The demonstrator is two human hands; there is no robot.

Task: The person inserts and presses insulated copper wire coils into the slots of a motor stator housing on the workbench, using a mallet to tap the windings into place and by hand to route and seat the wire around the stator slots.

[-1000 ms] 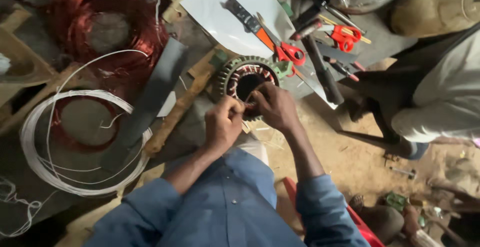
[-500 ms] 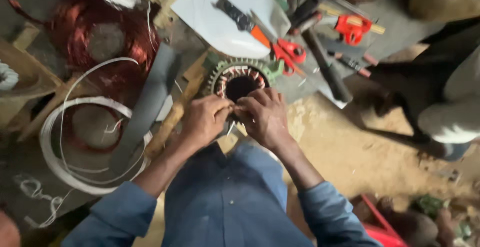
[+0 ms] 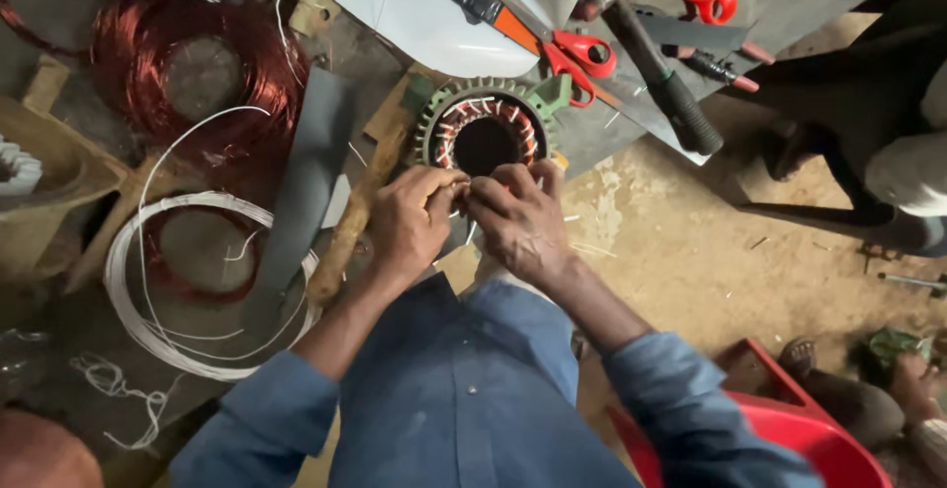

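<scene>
A green motor stator (image 3: pixel 483 123) with copper windings and white insulation in its slots sits on the floor in front of me. My left hand (image 3: pixel 409 222) and my right hand (image 3: pixel 518 217) meet at its near rim. Fingertips of both hands pinch something small there, perhaps a thin white wire or sleeve; what it is I cannot tell. Both forearms wear blue sleeves.
Coils of red copper wire (image 3: pixel 202 74) and a loop of white wire (image 3: pixel 178 281) lie at left. Red-handled scissors (image 3: pixel 577 54), a knife (image 3: pixel 473 0) and a black-handled tool (image 3: pixel 671 93) rest on a sheet beyond the stator. Another person's leg (image 3: pixel 888 133) is at right, with a red basin (image 3: pixel 838 439) beside me.
My hands have slid slightly toward me along the stator's near rim, leaving its bore fully visible. The view has shifted a little.
</scene>
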